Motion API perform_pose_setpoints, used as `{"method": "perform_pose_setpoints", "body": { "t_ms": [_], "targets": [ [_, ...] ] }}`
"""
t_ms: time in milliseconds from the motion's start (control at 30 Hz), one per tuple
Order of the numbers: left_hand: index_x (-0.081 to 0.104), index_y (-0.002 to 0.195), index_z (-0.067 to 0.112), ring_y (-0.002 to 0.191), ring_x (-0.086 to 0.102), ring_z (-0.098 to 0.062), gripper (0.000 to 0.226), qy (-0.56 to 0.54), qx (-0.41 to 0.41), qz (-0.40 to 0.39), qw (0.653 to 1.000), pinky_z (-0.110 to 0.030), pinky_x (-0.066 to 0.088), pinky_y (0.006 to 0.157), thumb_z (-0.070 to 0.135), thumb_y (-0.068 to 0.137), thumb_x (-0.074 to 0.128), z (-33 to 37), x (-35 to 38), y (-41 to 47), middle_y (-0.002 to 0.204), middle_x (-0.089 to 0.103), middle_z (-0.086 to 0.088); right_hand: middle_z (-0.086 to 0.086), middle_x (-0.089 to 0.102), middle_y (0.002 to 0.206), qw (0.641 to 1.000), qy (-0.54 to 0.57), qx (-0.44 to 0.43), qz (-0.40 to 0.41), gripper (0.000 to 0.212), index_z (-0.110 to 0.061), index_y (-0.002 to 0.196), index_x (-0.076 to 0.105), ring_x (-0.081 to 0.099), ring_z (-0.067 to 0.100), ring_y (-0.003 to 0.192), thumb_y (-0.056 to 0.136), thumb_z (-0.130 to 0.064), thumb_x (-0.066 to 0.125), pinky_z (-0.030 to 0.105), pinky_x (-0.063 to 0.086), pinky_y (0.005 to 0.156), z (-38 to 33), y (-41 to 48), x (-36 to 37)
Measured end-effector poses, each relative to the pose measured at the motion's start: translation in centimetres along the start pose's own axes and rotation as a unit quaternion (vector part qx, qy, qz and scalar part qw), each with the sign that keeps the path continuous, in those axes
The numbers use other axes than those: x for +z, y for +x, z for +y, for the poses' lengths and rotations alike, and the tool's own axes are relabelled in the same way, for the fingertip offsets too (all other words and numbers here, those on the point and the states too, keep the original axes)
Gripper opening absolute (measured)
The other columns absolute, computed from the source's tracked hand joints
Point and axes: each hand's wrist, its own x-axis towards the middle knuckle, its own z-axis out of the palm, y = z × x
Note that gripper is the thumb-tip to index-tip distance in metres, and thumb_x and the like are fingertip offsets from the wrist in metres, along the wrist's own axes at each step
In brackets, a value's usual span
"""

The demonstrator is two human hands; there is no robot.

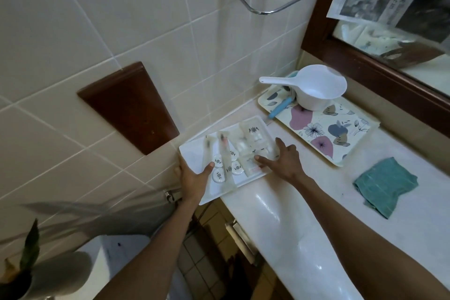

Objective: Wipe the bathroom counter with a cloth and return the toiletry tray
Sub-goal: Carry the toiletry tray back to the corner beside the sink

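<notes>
Currently, toiletry tray (192, 152) sits at L end of surface (280, 204), its near corner overhanging the edge. Left grip (193, 180) clasps tray's L rim, thumb on top. Right grip (285, 161) lies flat on tray's R side, fingers spread, clasping nothing. Contents blurred; seemingly sm. bottles and sachets. Teal cloth (386, 184) lies crumpled on surface, well apart to R, near floral tray (323, 118) w/ white scoop (316, 90).
</notes>
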Motion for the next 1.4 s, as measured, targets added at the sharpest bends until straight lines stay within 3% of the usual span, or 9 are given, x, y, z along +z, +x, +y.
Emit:
{"method": "perform_pose_setpoints", "body": {
  "t_ms": [133, 300, 433, 633, 800, 900, 1033, 1233, 1400],
  "targets": [
    [0.018, 0.158, 0.017, 0.108, 0.044, -0.018, 0.107, 0.016, 0.018, -0.010, 1.000, -0.028, 0.039, 0.088, 0.034, 0.076, 0.086, 0.0, -0.4, -2.7, 0.138, 0.033, -0.012, 0.017, 0.043, 0.128, 0.998, 0.060, -0.002, 0.009, 0.109, -0.025, 0.149, 0.027, 0.043, 0.036, 0.125, 0.063, -0.069, 0.077, 0.043, 0.039, 0.107, 1.6, -2.7, -0.1],
    [0.022, 0.156, 0.019, 0.122, 0.048, -0.028, 0.111, 0.040, 0.066, -0.028, 0.997, -0.036, 0.044, 0.098, 0.033, 0.070, 0.091, 0.0, -0.6, -6.7, 0.138, 0.035, -0.011, 0.012, 0.046, 0.128, 0.994, 0.098, -0.016, 0.052, 0.097, -0.021, 0.139, 0.033, 0.058, 0.030, 0.110, 0.064, -0.058, 0.083, 0.039, 0.049, 0.091, 4.4, -7.8, -2.1],
    [0.010, 0.159, 0.022, 0.135, 0.041, -0.030, 0.120, 0.056, 0.107, -0.072, 0.990, -0.046, 0.040, 0.110, 0.035, 0.070, 0.090, 1.5, -0.2, -10.9, 0.152, 0.029, -0.012, 0.008, 0.052, 0.124, 0.989, 0.110, -0.013, 0.101, 0.094, -0.018, 0.128, 0.038, 0.060, 0.028, 0.107, 0.059, -0.065, 0.081, 0.042, 0.053, 0.086, 7.1, -13.4, -4.9],
    [0.018, 0.157, 0.016, 0.127, 0.046, -0.028, 0.117, 0.102, 0.183, -0.144, 0.967, -0.039, 0.042, 0.106, 0.042, 0.068, 0.090, 5.0, 3.5, -19.3, 0.137, 0.033, -0.010, 0.006, 0.054, 0.135, 0.977, 0.112, -0.003, 0.180, 0.111, -0.024, 0.143, 0.030, 0.058, 0.027, 0.116, 0.056, -0.076, 0.075, 0.045, 0.051, 0.093, 13.5, -23.1, -11.4],
    [0.032, 0.145, 0.016, 0.115, 0.051, -0.027, 0.102, 0.108, 0.260, -0.225, 0.933, -0.039, 0.046, 0.101, 0.040, 0.065, 0.091, 7.6, 9.4, -27.3, 0.124, 0.035, -0.008, -0.004, 0.065, 0.112, 0.962, 0.107, 0.019, 0.249, 0.086, -0.042, 0.126, 0.040, 0.063, 0.016, 0.097, 0.056, -0.083, 0.069, 0.042, 0.055, 0.082, 20.9, -31.4, -17.1],
    [0.033, 0.145, 0.024, 0.108, 0.053, -0.024, 0.098, 0.107, 0.296, -0.274, 0.909, -0.036, 0.046, 0.099, 0.037, 0.066, 0.090, 9.4, 13.4, -32.3, 0.121, 0.036, -0.007, -0.008, 0.065, 0.110, 0.948, 0.113, 0.053, 0.292, 0.082, -0.042, 0.124, 0.043, 0.063, 0.015, 0.099, 0.057, -0.082, 0.069, 0.044, 0.055, 0.082, 25.2, -35.9, -20.0],
    [0.020, 0.155, 0.017, 0.125, 0.049, -0.025, 0.114, 0.126, 0.317, -0.339, 0.877, -0.034, 0.041, 0.106, 0.040, 0.068, 0.090, 11.4, 19.1, -38.5, 0.138, 0.030, -0.009, -0.011, 0.063, 0.112, 0.921, 0.128, 0.097, 0.355, 0.072, -0.038, 0.119, 0.045, 0.059, 0.016, 0.105, 0.062, -0.071, 0.074, 0.046, 0.053, 0.084, 30.0, -41.5, -23.5],
    [0.031, 0.144, 0.016, 0.115, 0.055, -0.028, 0.104, 0.147, 0.373, -0.424, 0.812, -0.045, 0.048, 0.102, 0.048, 0.062, 0.088, 13.1, 28.0, -47.7, 0.130, 0.033, -0.008, -0.010, 0.062, 0.121, 0.866, 0.146, 0.188, 0.440, 0.086, -0.040, 0.127, 0.044, 0.059, 0.015, 0.111, 0.058, -0.082, 0.070, 0.046, 0.053, 0.089, 38.0, -49.1, -27.4],
    [0.030, 0.145, 0.020, 0.108, 0.058, -0.024, 0.106, 0.146, 0.403, -0.497, 0.755, -0.041, 0.050, 0.101, 0.051, 0.060, 0.085, 12.8, 33.6, -55.6, 0.122, 0.032, -0.003, -0.005, 0.059, 0.117, 0.817, 0.140, 0.264, 0.494, 0.081, -0.043, 0.127, 0.042, 0.055, 0.015, 0.100, 0.060, -0.082, 0.067, 0.035, 0.047, 0.076, 42.5, -56.2, -28.6]
  ]
}}
